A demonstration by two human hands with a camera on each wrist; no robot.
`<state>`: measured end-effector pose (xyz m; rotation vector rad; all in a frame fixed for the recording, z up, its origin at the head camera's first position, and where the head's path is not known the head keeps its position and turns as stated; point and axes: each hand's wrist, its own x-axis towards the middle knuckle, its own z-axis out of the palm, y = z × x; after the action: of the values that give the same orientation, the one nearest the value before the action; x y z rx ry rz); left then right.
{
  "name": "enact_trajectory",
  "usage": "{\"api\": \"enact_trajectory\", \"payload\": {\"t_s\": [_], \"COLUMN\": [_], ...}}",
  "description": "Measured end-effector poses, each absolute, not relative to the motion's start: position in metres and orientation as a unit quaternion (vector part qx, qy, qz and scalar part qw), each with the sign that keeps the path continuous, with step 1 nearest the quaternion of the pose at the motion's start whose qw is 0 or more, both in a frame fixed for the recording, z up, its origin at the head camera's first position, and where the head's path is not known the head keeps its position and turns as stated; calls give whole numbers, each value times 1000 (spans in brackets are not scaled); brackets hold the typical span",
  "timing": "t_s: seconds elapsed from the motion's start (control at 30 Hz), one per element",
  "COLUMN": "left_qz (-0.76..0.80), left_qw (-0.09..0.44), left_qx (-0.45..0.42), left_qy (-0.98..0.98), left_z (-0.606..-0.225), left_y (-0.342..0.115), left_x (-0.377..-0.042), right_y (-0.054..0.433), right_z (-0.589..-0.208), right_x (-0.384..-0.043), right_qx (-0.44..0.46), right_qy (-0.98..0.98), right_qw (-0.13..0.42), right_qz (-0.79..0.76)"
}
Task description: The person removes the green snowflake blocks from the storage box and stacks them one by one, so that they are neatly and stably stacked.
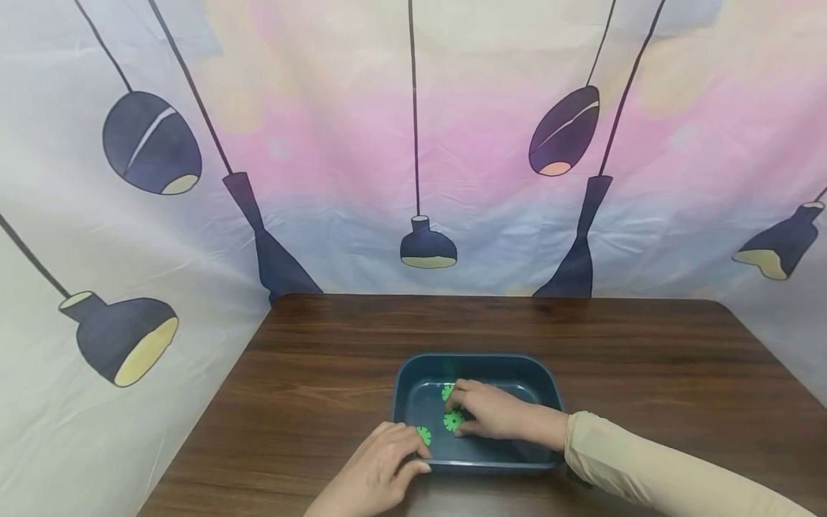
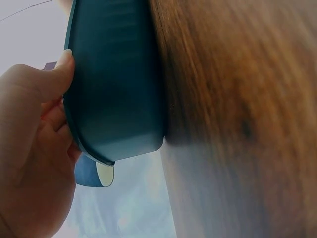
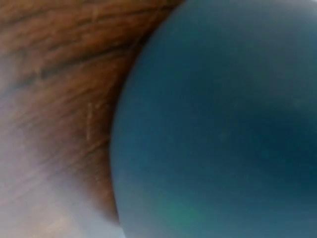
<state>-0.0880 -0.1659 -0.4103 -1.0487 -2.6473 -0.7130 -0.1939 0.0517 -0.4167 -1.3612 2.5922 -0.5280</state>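
A dark teal plastic tray (image 1: 478,463) stands on the wooden table. At its front left corner my left hand (image 1: 381,459) grips the rim; the left wrist view has the thumb (image 2: 64,67) against the outer wall and the other fingers over the edge. Inside the tray, my right hand (image 1: 494,411) reaches down with bent fingers. Between its thumb and fingertips a green notched plastic disc (image 1: 454,421) shows; I cannot tell whether they pinch it. Another green disc (image 1: 446,392) is partly hidden behind these fingers. A third green disc (image 1: 423,435) lies near the left fingertips.
The brown wooden table (image 1: 310,373) extends around the tray. Behind it and along the sides hangs a pastel cloth (image 1: 362,143) printed with dark lamps. The blurred right wrist view has the tray's curved wall (image 3: 208,124) close up, over the wood.
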Motion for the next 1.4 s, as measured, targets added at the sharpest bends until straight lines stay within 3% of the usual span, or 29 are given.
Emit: {"api": "enact_trajectory", "payload": {"t_s": [0.33, 0.6, 0.97, 1.4], "left_qz": [-248, -250, -248, -247], "left_qw": [118, 130, 115, 101], "left_qx": [-375, -381, -379, -365], "left_qy": [-885, -880, -884, -892], "left_z": [-413, -415, -411, -410], "left_y": [-164, -163, -162, -165], "left_x": [-87, -88, -89, -90], "right_y": [55, 59, 77, 102], "right_z": [-418, -420, -416, -385], "right_x": [-189, -187, -186, -180], "right_qx": [-458, -525, -543, -515], "right_qy": [867, 849, 833, 844], "right_qw": [86, 7, 7, -24], "right_qz": [-176, -60, -105, -144]}}
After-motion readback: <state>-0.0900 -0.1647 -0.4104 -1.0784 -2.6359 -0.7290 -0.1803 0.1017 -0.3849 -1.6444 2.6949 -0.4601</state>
